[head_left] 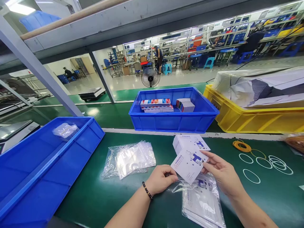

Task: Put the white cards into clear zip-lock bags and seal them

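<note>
My right hand (pixel 222 174) pinches a white printed card (pixel 186 166) with a blue design by its right edge, tilted above the bench. Closed beside the card's lower left edge, my left hand (pixel 159 180) grips the edge of a clear plastic bag (pixel 177 187); part of that bag is hidden under the card. Behind the card lies a stack of matching cards (pixel 187 141). Closer to me, cards in clear bags (pixel 201 202) are piled up. To the left of my hands is a heap of flat clear bags (pixel 133 160).
A blue bin (pixel 171 122) with printed boxes stands behind the cards, a yellow bin (pixel 256 120) to its right. Another blue bin (pixel 78 145) is at left. White rings (pixel 251 176) and yellow bands (pixel 241 146) lie right. A shelf beam (pixel 95 28) crosses overhead.
</note>
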`<state>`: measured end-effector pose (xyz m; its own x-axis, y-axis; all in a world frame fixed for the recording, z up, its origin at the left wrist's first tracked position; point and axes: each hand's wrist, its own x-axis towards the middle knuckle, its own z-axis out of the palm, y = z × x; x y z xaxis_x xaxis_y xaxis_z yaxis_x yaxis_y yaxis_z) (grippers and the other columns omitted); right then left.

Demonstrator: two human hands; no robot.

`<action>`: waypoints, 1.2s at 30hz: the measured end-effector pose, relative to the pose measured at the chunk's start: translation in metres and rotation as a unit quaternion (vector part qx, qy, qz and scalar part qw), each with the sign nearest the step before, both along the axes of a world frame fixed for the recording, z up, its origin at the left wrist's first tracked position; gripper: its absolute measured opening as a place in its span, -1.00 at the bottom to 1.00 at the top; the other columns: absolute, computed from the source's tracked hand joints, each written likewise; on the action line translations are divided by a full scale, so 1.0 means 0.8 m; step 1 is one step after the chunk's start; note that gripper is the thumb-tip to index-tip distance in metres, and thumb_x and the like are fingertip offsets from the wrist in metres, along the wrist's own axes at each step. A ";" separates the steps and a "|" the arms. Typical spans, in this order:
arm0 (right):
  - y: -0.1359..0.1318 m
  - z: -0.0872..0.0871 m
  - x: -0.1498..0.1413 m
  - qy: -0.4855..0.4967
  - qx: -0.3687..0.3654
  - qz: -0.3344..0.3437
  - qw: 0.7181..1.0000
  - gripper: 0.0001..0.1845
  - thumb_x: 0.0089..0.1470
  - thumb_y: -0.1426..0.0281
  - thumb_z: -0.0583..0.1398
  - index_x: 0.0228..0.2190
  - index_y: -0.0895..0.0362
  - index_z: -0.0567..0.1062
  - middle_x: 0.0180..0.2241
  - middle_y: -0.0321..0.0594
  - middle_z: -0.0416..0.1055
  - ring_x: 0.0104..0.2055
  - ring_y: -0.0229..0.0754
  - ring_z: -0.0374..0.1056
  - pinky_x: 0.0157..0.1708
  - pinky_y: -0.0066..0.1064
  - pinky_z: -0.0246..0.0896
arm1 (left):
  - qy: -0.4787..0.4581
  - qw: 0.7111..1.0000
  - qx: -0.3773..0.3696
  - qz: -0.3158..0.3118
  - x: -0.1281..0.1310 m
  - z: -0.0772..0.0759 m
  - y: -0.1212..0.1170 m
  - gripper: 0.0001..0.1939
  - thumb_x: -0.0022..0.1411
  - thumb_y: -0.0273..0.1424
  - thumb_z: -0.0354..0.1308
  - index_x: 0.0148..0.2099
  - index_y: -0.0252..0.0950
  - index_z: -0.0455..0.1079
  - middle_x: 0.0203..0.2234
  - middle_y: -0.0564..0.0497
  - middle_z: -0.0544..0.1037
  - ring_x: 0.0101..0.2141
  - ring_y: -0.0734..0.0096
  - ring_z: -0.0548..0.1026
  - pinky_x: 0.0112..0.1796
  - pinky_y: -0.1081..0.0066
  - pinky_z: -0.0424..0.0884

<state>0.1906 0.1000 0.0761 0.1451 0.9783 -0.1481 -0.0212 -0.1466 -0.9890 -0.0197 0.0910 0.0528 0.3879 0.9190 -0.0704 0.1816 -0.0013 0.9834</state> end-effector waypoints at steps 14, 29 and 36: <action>-0.013 0.000 -0.018 -0.212 0.070 0.458 0.861 -0.73 0.02 0.25 0.10 -0.55 0.09 0.50 -0.44 -0.27 0.31 -0.36 -0.21 0.28 -0.31 -0.36 0.20 | -0.084 0.996 0.003 0.044 0.011 0.001 -0.004 -0.76 -0.08 -0.24 0.21 -0.57 -0.33 0.36 -0.50 0.00 0.40 -0.49 0.48 0.36 -0.50 0.48 0.26; -0.013 -0.006 -0.027 -0.154 -0.004 0.322 0.934 -0.84 -0.09 0.27 0.12 -0.45 0.09 0.39 -0.53 -0.35 0.26 -0.45 -0.22 0.23 -0.42 -0.38 0.20 | -0.082 0.985 -0.109 0.102 0.016 0.005 -0.006 -0.81 -0.17 -0.32 0.18 -0.60 -0.30 0.26 -0.72 0.14 0.33 -0.64 0.56 0.27 -0.56 0.50 0.19; -0.018 -0.008 -0.038 -0.213 0.061 0.284 0.933 -0.76 -0.02 0.28 0.06 -0.65 0.09 0.28 -0.60 -0.33 0.25 -0.51 -0.24 0.18 -0.49 -0.40 0.11 | -0.086 0.985 -0.116 0.095 0.019 0.001 -0.008 -0.85 -0.18 -0.34 0.15 -0.58 -0.33 0.29 -0.71 0.13 0.33 -0.63 0.58 0.25 -0.57 0.51 0.15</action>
<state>0.1603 0.0859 0.0696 -0.3810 0.9213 -0.0785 0.4246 0.0989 -0.9000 -0.0046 0.0849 0.0533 0.2358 0.9431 -0.2344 -0.0131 0.2442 0.9696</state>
